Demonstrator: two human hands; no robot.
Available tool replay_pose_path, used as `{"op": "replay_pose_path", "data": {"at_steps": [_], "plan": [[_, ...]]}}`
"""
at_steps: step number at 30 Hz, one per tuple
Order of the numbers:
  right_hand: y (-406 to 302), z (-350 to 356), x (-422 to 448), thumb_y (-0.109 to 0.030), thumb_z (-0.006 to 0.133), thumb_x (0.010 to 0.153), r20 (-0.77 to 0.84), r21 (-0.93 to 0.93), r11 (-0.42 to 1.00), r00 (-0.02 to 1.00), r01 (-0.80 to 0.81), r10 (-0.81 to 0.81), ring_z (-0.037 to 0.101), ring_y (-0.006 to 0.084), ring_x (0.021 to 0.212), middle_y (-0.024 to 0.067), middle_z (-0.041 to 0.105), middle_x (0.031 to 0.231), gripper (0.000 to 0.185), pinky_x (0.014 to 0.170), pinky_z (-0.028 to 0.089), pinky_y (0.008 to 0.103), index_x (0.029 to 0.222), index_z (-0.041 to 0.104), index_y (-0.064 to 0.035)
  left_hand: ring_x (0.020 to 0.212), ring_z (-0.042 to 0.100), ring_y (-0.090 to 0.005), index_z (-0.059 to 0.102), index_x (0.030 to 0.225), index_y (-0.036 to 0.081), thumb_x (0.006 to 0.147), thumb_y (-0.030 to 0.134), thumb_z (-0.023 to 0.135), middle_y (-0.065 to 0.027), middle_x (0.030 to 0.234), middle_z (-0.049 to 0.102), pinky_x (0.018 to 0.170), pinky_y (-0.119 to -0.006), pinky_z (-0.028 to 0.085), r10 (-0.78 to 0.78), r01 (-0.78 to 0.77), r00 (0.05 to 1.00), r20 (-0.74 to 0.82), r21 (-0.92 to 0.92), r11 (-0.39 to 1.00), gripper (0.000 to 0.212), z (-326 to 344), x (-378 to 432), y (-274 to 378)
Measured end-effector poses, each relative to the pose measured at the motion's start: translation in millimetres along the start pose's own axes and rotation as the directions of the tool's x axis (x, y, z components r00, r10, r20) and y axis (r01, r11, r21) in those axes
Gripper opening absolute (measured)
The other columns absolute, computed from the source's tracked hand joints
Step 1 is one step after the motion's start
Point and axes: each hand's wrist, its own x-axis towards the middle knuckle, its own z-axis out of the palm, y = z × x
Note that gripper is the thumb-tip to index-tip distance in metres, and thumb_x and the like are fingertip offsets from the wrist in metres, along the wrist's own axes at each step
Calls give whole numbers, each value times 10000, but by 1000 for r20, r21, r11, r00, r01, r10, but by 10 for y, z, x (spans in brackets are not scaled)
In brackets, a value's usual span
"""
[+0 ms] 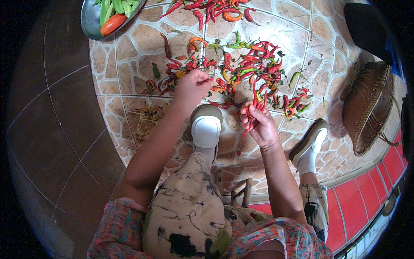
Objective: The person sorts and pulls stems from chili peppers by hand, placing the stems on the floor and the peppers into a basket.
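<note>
My right hand [261,124] grips a small bunch of red chili peppers [255,108], their tips sticking out above and below the fingers. To the left, my left hand [194,85] pinches a small red chili pepper [211,79] between thumb and fingertips; much of it is hidden by the fingers. Both hands are over the near side of a loose spread of chili peppers [249,63] on the stone-patterned tile floor [142,35]. Most of these are red, with some green, orange and yellow ones and bits of dark stem and leaf among them.
Farther off lies a second pile of red chili peppers [216,8]. A metal bowl [89,29] at upper left holds green vegetables and a red tomato-like fruit [113,24]. A woven basket [365,106] lies tipped at right. My white shoes [206,129] and a wooden stool [247,192] are close by.
</note>
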Motion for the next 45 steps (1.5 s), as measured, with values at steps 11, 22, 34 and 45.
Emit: {"op": "replay_pose_path", "data": {"at_steps": [11,22,34,45], "plan": [[-122,405,78,-136,653,817,34,-236,971,999,42,-35,562,100,658,41,635,829,240,545,450,228,1029,603,-34,641,585,-109,536,1015,-12,819,53,608,-71,817,607,565,-256,520,-92,230,915,394,-318,920,218,53,-382,430],[-179,268,79,-156,647,826,26,-212,977,999,37,-32,570,96,658,17,613,770,177,553,456,224,957,605,-45,900,627,-233,482,1127,-34,856,25,552,-158,996,600,775,-321,530,-105,337,848,519,-376,863,286,15,-412,445],[-182,271,-35,-194,658,823,-37,-353,935,999,-15,2,540,67,613,2,615,761,249,563,464,216,1028,609,-63,781,620,-133,568,988,-54,839,21,580,-95,890,630,688,-270,531,-59,116,935,351,-142,983,167,236,-452,519],[-630,-235,-561,-160,606,847,-153,-109,956,946,273,-287,514,108,581,30,569,714,164,501,408,235,952,571,-39,922,565,-127,510,1068,-13,840,-21,558,-85,999,590,817,-243,464,106,-19,924,368,-234,972,233,670,-477,451]]}}
